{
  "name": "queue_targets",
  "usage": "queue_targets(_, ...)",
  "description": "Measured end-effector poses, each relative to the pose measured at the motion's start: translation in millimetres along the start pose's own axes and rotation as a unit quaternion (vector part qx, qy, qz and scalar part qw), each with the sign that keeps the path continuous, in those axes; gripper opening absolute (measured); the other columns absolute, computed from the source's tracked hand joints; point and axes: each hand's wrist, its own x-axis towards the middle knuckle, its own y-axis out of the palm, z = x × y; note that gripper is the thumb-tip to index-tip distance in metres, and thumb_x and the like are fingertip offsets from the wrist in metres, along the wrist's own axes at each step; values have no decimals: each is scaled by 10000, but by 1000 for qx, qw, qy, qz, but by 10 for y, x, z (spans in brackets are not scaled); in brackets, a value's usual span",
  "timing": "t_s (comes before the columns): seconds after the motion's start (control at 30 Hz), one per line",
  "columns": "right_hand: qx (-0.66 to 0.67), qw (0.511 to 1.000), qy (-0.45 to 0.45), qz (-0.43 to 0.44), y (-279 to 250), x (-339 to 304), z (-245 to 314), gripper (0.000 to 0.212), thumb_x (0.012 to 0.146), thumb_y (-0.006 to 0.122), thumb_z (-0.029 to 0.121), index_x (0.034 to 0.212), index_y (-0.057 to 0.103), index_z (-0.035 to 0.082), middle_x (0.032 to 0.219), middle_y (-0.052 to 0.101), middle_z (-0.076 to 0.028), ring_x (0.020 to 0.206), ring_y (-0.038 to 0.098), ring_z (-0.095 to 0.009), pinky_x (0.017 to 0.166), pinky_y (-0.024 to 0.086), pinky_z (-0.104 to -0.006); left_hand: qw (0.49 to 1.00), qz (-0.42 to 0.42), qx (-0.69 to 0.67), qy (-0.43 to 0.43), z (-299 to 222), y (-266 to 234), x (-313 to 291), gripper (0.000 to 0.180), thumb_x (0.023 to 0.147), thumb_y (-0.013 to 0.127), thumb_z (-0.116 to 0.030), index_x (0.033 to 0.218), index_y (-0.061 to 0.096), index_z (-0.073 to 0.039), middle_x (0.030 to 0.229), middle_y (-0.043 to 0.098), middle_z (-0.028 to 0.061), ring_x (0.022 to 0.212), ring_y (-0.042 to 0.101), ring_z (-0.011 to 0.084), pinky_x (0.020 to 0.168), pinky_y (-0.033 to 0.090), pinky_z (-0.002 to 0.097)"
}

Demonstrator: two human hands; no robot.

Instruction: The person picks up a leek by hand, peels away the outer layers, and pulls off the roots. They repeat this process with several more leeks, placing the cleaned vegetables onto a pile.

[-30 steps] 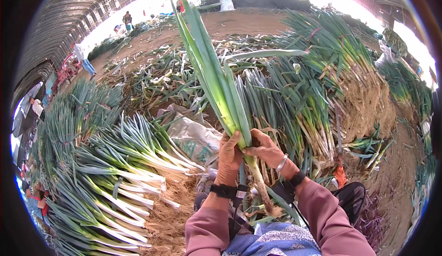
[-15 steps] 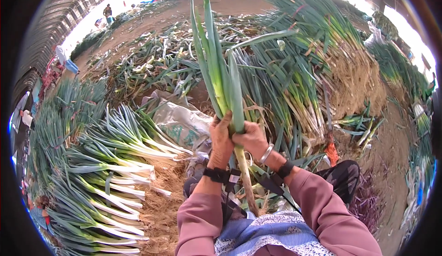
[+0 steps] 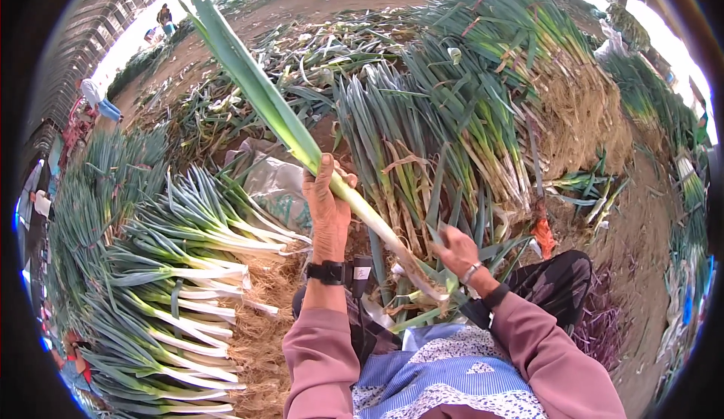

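Left hand wrapped round leek, tilted before us, lower end near right hand; we'd best grip firmly, unbruising. Right fingers curled; we cannot tell whether pinching anything.

The left hand is gripping, its thumb pointing far. The right hand is hanging nearer, to the right, fingers bent.

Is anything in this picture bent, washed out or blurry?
In the head view, the roof bows toward the dark, rounded rim; in the head view, daylight along the top is blown out to white; in the head view, the right hand seems slightly smeared, while the left hand and leek look fairly crisp.
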Motion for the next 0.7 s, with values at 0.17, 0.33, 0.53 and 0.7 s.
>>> queue_targets(0.17,70,978,-183,-67,-155,272,1180,266,761,647,262,910,611,45,877,589,-133,795,598,-309,691,478,-395,995,-35,90,-2,59,81,-37,457,736,763,-103,1046,427,-87,647,486,-1,474,506,133,432,431,293)
queue_targets(0.33,-28,967,-222,-118,21,411,1233,191,719,621,175,856,595,45,862,586,-129,815,596,-294,690,485,-392,998,-11,62,1,103,67,-36,365,781,733,-189,986,449,-84,645,488,9,489,521,136,441,447,295)
queue_targets(0.53,-96,958,-229,-146,105,350,1291,160,701,597,135,812,578,21,837,588,-142,785,595,-309,678,482,-401,996,-46,73,20,108,121,-94,326,828,680,-323,879,477,-73,652,535,38,525,558,165,507,516,341)
queue_targets(0.7,-106,943,-246,-199,176,379,1249,168,668,602,133,793,576,22,810,611,-149,771,602,-313,688,484,-400,994,-65,86,19,142,148,-152,339,851,645,-351,859,484,-53,708,602,87,568,593,187,552,529,348)
